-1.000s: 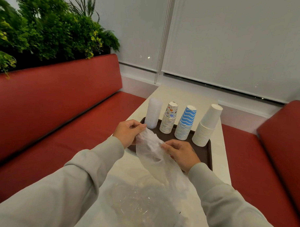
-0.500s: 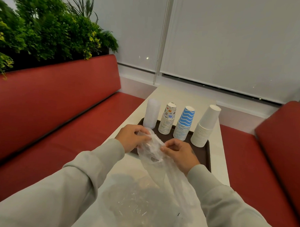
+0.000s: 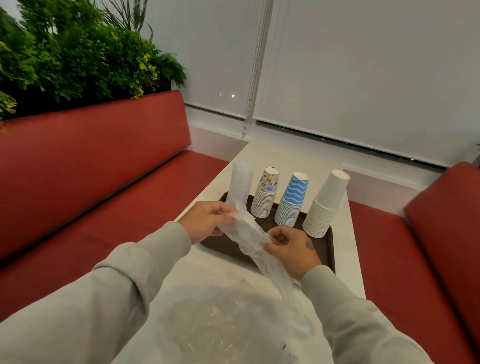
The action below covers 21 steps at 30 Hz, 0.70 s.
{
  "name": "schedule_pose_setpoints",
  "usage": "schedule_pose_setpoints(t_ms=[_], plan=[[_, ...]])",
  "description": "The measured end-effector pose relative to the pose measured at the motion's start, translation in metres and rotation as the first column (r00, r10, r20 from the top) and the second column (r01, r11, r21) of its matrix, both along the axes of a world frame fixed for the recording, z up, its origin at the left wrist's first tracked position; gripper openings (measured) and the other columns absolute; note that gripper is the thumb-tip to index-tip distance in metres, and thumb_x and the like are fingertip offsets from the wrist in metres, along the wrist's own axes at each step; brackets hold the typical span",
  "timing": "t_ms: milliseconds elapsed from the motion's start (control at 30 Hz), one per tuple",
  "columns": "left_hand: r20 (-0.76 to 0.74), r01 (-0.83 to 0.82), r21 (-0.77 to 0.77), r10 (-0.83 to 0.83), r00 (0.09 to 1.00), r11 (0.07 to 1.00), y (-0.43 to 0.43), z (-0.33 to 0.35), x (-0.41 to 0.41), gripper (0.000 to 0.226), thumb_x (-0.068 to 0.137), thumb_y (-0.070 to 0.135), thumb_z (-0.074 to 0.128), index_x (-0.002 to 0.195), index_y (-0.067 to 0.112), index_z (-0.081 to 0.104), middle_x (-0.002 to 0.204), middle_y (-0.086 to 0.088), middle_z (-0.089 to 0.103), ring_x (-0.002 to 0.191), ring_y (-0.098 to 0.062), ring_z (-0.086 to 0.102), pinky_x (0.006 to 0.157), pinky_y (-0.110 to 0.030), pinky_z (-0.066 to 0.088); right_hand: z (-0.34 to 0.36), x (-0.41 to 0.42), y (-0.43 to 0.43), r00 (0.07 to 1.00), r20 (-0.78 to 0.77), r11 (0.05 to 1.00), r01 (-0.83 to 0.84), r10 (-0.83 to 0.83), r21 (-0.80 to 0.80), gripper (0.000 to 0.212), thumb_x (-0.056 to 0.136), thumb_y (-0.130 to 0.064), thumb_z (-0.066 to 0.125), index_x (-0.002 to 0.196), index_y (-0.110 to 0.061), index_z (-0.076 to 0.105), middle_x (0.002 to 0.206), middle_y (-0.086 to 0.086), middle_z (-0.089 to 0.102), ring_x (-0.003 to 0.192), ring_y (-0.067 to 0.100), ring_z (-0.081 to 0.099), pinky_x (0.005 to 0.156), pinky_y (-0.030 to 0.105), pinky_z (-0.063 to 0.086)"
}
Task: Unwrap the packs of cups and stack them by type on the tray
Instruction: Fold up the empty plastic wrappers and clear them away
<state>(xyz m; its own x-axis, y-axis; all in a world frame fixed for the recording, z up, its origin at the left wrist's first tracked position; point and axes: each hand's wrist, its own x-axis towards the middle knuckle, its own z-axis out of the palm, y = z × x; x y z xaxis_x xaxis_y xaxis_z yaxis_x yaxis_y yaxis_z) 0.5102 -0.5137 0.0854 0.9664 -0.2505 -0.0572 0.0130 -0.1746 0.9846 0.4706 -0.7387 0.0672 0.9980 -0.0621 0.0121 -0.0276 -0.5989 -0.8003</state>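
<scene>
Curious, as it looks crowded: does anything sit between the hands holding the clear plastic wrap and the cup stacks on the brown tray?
Nothing visible does. The left hand and right hand grip the crumpled clear plastic wrap above the dark brown tray; the four cup stacks stand just beyond them.

Cup stacks (image 3: 291, 202) stand in a row along the far side of the tray (image 3: 326, 247) on the table (image 3: 349, 240). The left hand (image 3: 205, 221) and right hand (image 3: 293, 249) hold a wrapper (image 3: 248, 234) over its near side, with a wrapper heap (image 3: 214, 325) on the table nearer the person.
</scene>
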Motion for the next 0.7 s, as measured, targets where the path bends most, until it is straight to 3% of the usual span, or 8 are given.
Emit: schedule_pose_setpoints(t_ms=[133, 233, 300, 400, 533, 700], plan=[[0.033, -0.016, -0.104, 0.020, 0.999, 0.994, -0.004, 0.005, -0.003, 0.014, 0.092, 0.004, 0.064, 0.096, 0.014, 0.074, 0.099, -0.007, 0.072, 0.097, -0.022, 0.070, 0.081, -0.031, 0.059, 0.004, -0.003, 0.002, 0.998, -0.049, 0.999, -0.048, 0.049, 0.014, 0.011, 0.084, -0.024, 0.078, 0.092, -0.028, 0.072, 0.090, -0.006, 0.069, 0.083, 0.009, 0.062, 0.075, 0.022, 0.051], [-0.005, -0.070, -0.264, 0.071, 0.997, 0.962, -0.007, 0.012, -0.005, 0.027, 0.091, -0.001, 0.061, 0.111, 0.016, 0.068, 0.101, -0.005, 0.073, 0.088, -0.013, 0.071, 0.074, -0.026, 0.058, 0.005, -0.005, 0.002, 0.996, -0.065, 0.998, -0.060, 0.061, 0.012, 0.007, 0.085, -0.027, 0.077, 0.087, -0.025, 0.072, 0.084, -0.005, 0.069, 0.075, 0.007, 0.061, 0.068, 0.019, 0.049], [-0.057, -0.112, -0.319, 0.099, 0.993, 0.941, -0.008, 0.014, -0.006, 0.032, 0.091, 0.007, 0.064, 0.119, 0.022, 0.062, 0.107, -0.003, 0.074, 0.094, -0.012, 0.071, 0.080, -0.031, 0.058, 0.005, -0.005, 0.001, 0.997, -0.053, 0.998, -0.049, 0.050, 0.028, 0.010, 0.082, -0.026, 0.080, 0.084, -0.024, 0.070, 0.081, -0.005, 0.069, 0.073, 0.008, 0.060, 0.072, 0.024, 0.053], [-0.159, -0.148, -0.306, 0.103, 0.982, 0.940, -0.008, 0.011, -0.010, 0.035, 0.092, 0.023, 0.066, 0.125, 0.028, 0.055, 0.115, 0.002, 0.070, 0.107, -0.016, 0.068, 0.095, -0.046, 0.055, 0.005, -0.004, 0.000, 1.000, -0.022, 0.999, -0.009, 0.010, 0.045, 0.017, 0.076, -0.023, 0.084, 0.082, -0.021, 0.068, 0.082, 0.002, 0.070, 0.074, 0.011, 0.060, 0.079, 0.036, 0.056], [-0.212, -0.064, -0.239, 0.013, 0.977, 0.969, -0.016, -0.001, -0.019, 0.062, 0.076, 0.037, 0.081, 0.129, 0.026, 0.052, 0.117, 0.000, 0.070, 0.107, -0.018, 0.069, 0.096, -0.050, 0.053, 0.009, -0.004, 0.002, 1.000, 0.001, 0.997, -0.006, 0.006, 0.077, 0.026, 0.072, -0.020, 0.086, 0.075, -0.020, 0.061, 0.073, -0.001, 0.062, 0.069, 0.013, 0.054, 0.073, 0.035, 0.053], [-0.154, -0.075, -0.219, 0.042, 0.987, 0.973, -0.034, 0.004, -0.027, 0.044, 0.083, 0.042, 0.076, 0.120, 0.026, 0.060, 0.111, 0.000, 0.073, 0.098, -0.023, 0.072, 0.091, -0.052, 0.057, 0.011, -0.007, 0.010, 0.996, -0.034, 0.995, -0.088, 0.086, -0.052, 0.033, 0.072, -0.019, 0.085, 0.067, -0.021, 0.052, 0.069, -0.005, 0.055, 0.063, 0.012, 0.047, 0.064, 0.027, 0.046]])
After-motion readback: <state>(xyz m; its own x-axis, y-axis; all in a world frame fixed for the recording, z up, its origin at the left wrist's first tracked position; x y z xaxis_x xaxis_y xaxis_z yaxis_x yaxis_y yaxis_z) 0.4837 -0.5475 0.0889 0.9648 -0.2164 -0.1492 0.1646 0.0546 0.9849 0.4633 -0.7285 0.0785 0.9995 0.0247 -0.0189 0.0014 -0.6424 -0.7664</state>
